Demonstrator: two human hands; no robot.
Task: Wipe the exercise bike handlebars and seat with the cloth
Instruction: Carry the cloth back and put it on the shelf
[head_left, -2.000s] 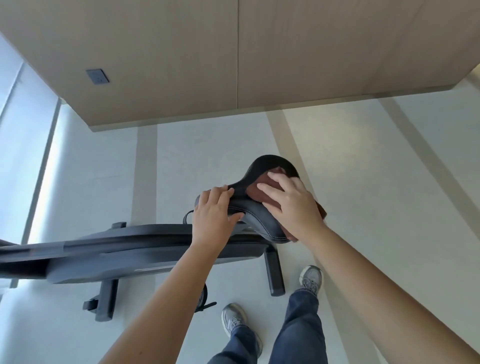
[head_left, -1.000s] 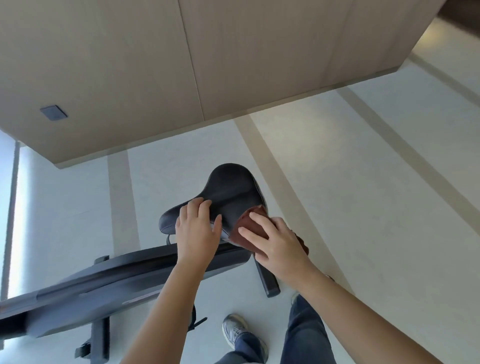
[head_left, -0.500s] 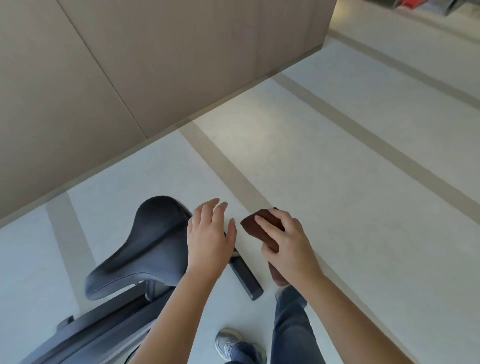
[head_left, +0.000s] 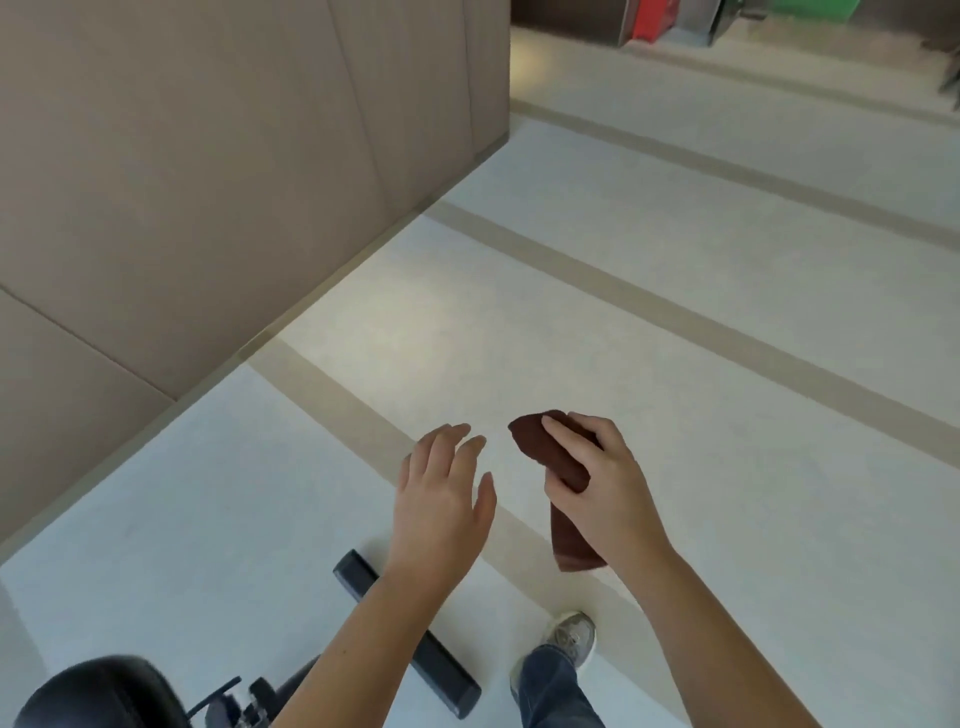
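The black bike seat (head_left: 98, 688) shows only at the bottom left corner, well below and left of both hands. My right hand (head_left: 602, 483) holds a folded dark brown cloth (head_left: 550, 452) in the air over the floor; part of the cloth hangs below the palm. My left hand (head_left: 444, 499) hovers beside it with fingers spread, holding nothing. Neither hand touches the bike. The handlebars are out of view.
The bike's black rear foot bar (head_left: 415, 649) lies on the pale floor below my left forearm. A beige panelled wall (head_left: 208, 182) runs along the left. My shoe (head_left: 571, 636) stands near the foot bar. Red and green items (head_left: 654, 21) sit far back.
Both hands have come off the seat, the right one taking the cloth with it. The view has swung right, so the seat slid to the bottom left corner.
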